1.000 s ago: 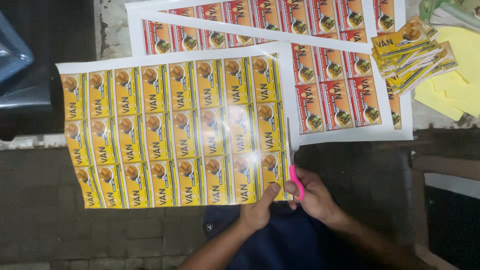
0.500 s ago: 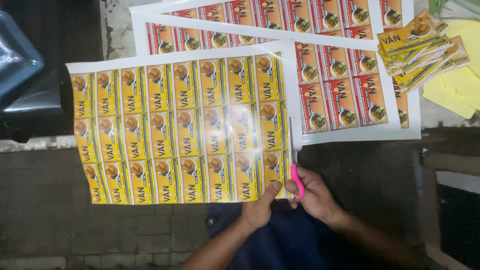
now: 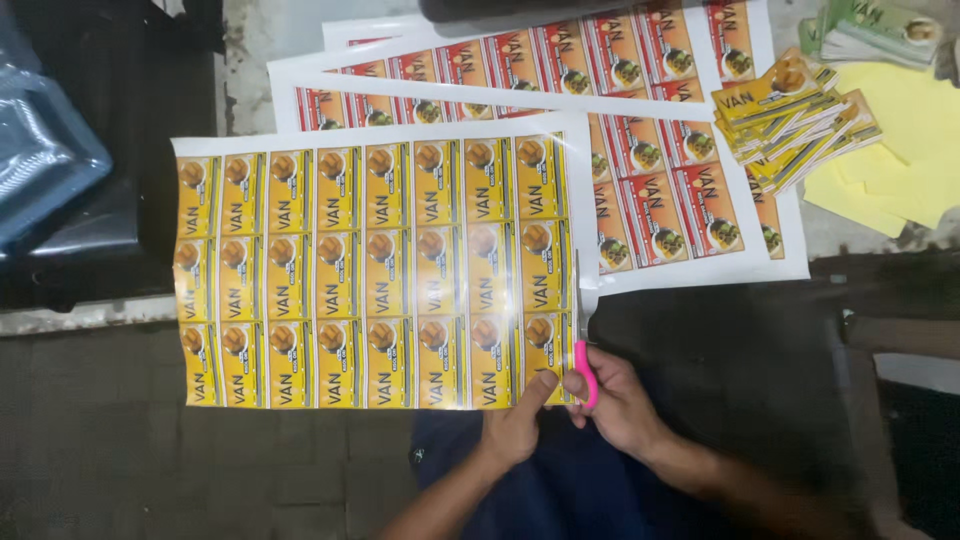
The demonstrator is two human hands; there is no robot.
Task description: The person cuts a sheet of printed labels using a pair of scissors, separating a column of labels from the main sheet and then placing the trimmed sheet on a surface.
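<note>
A glossy sheet of yellow labels (image 3: 370, 275) is held out in front of me. My left hand (image 3: 515, 425) pinches its lower right corner from below. My right hand (image 3: 620, 405) grips pink-handled scissors (image 3: 583, 340), and the blades run up the sheet's right white margin, partway into the paper. Both forearms come in from the bottom of the view, over dark blue cloth on my lap.
Sheets of red labels (image 3: 640, 130) lie overlapped on the surface behind. A pile of cut yellow labels (image 3: 790, 120) and plain yellow paper (image 3: 900, 150) sit at the upper right. A blue plastic-wrapped thing (image 3: 40, 160) lies at the left. Tiled floor shows below.
The view has shifted, so the sheets sit further right and lower in frame. The scissors' blades reach higher along the sheet's right edge than a second ago.
</note>
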